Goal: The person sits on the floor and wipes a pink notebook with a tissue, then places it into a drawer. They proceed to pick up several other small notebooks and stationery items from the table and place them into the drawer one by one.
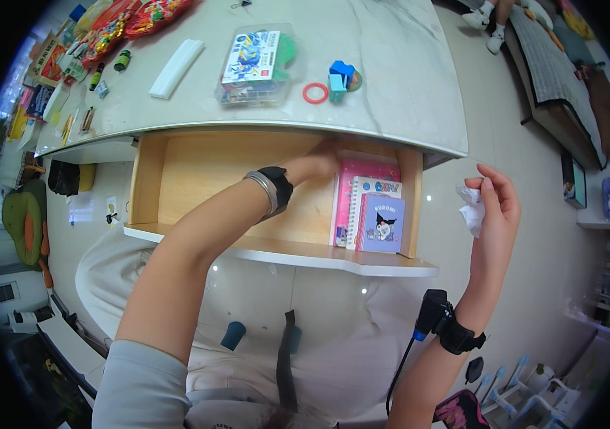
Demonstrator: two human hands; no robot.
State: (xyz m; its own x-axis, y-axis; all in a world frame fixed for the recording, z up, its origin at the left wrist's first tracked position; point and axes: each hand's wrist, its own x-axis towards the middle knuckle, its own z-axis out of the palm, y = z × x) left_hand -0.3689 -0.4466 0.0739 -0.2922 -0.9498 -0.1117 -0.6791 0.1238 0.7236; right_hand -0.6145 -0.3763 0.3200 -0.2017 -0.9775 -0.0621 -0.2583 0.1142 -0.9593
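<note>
My left hand (pixel 326 161) reaches into the back of a pulled-out wooden drawer (pixel 219 252), beside a stack of notebooks; its fingers are hidden under the tabletop edge, so what they touch does not show. The stack has a pink notebook (pixel 343 182) at the bottom, a white spiral notebook (pixel 356 198) over it and a purple notebook (pixel 385 225) with a cartoon figure on top. To the right of the drawer, over the floor, my right hand (pixel 498 198) is raised and holds crumpled white paper (pixel 472 209) between thumb and fingers.
On the marble-patterned table (pixel 401 64) above the drawer are a clear plastic case (pixel 254 64), a red ring (pixel 315 93), blue and teal plastic pieces (pixel 338 83) and a white folded strip (pixel 176 68). Red bags stand at the far left. Another person's feet (pixel 487 27) show at the upper right.
</note>
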